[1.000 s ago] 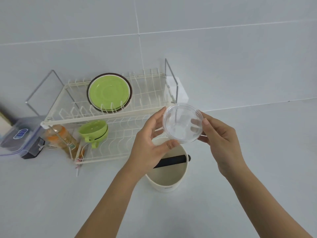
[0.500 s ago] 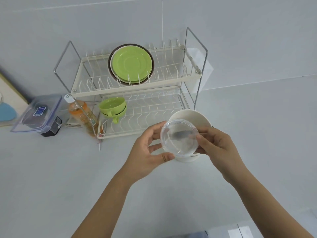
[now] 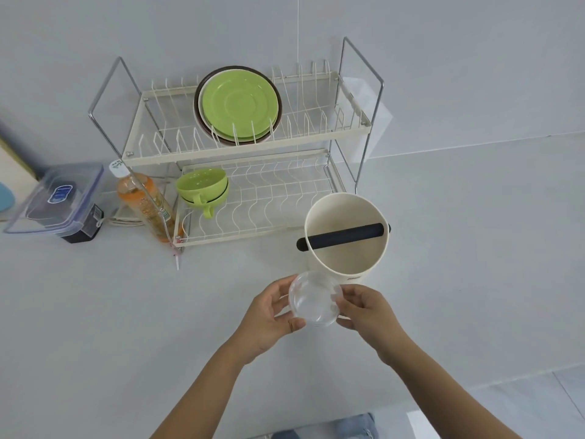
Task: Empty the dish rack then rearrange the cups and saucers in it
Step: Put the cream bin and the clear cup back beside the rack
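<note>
Since a second earlier, you had lowered the clear lid (image 3: 315, 297) from in front of the dish rack (image 3: 247, 134) to just short of the cream bin (image 3: 346, 236) on the counter. Your left hand (image 3: 269, 315) and right hand (image 3: 364, 308) each pinched its rim, fingers curled around the edge. Emptying was far from finished: the green saucers (image 3: 239, 104) stood upright in the top tier, apparently with a dark-rimmed plate behind, and the stacked green cups (image 3: 202, 188) sat at the left of the lower tier. No rearranging had begun. The counter (image 3: 95, 312) was pale grey, meeting a tiled wall; a bottle (image 3: 144, 204) and a plastic box (image 3: 57, 198) stood left of the rack.
</note>
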